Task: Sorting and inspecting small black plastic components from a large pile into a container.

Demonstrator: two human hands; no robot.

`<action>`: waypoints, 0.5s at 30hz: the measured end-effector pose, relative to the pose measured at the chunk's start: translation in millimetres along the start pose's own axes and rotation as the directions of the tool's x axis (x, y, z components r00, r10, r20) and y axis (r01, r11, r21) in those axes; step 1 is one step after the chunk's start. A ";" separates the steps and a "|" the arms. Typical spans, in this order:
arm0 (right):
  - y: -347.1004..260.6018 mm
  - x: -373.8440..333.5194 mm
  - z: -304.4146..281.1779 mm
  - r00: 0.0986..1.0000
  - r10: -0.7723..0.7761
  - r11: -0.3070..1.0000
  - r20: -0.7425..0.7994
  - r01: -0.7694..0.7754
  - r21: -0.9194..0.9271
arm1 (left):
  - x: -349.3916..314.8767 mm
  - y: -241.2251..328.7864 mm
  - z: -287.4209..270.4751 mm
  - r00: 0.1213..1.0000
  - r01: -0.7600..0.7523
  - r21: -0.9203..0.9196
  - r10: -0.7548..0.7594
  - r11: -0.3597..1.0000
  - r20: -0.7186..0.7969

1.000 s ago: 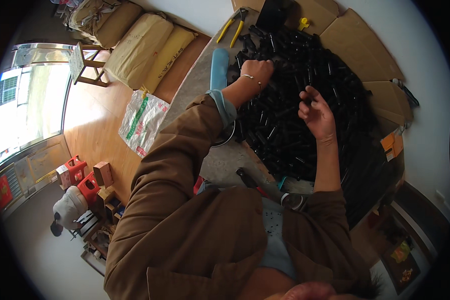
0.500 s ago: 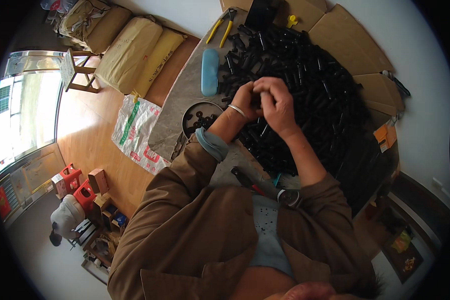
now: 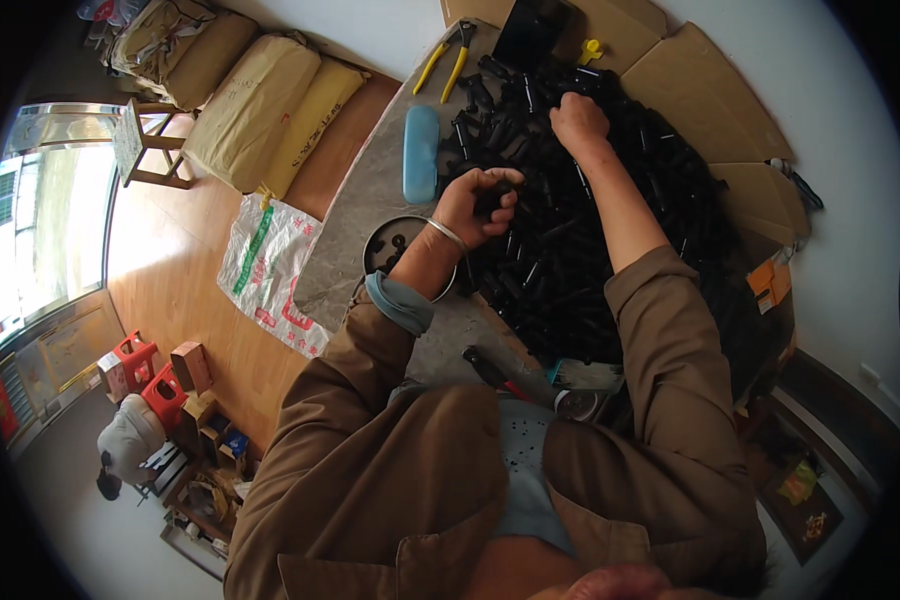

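Note:
My left hand (image 3: 478, 207), palm turned up and a bracelet at its wrist, has its fingers curled around dark small black parts (image 3: 492, 198); their exact shape is hard to make out. Farther off and to the right, my right hand (image 3: 578, 122) is at the far part of a large heap of black tube-like plastic pieces (image 3: 570, 240). Its fingers are bent down and closed, and their tips are hidden, so what they grip does not show. Beside my left wrist is a round metal tin (image 3: 370, 250) with small black ring-like parts, partly covered by my forearm.
On the grey tabletop (image 3: 340, 250) lie a light-blue case (image 3: 420, 155), yellow-handled pliers (image 3: 454, 65) and red-and-black pliers (image 3: 495, 372). Cardboard flaps (image 3: 710, 90) border the heap, with a yellow plastic piece (image 3: 591, 50) near them. Sacks (image 3: 250, 110) stand at left; another person (image 3: 130, 440) sits lower left.
My hands were together over the heap and have come apart. The right moved away to the heap's far side; the left shifted slightly nearer and left, its curled fingers now showing.

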State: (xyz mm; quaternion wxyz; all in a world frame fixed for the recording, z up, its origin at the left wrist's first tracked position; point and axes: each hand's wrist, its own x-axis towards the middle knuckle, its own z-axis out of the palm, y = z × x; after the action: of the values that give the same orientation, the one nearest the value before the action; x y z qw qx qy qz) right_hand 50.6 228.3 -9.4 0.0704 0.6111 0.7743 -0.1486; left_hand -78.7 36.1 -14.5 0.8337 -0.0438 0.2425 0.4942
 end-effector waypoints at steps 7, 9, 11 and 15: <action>4.4 -57.6 -14.8 0.997 0.044 0.951 -0.065 -0.022 0.310 | 11.3 -2.5 16.7 0.968 -0.071 0.003 0.070 0.997 -0.240; 12.4 -78.5 -10.6 0.992 0.027 0.884 -0.125 0.035 0.466 | 18.9 -3.0 17.2 0.957 -0.075 -0.016 0.067 0.997 -0.284; 18.8 -94.5 -3.7 0.993 0.059 0.887 -0.106 -0.003 0.462 | 25.5 -2.3 13.7 0.929 -0.087 0.022 0.089 0.996 -0.358; 23.3 -121.6 3.1 0.987 0.024 0.759 -0.160 0.086 0.646 | 31.4 -11.2 26.2 0.855 -0.144 0.100 0.175 0.985 -0.488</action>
State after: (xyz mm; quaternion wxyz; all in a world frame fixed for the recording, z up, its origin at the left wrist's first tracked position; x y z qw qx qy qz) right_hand 102.5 119.7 19.7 -0.2101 0.5943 0.6876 -0.3604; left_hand -47.4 63.9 -7.5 0.7011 -0.1236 0.4650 0.5263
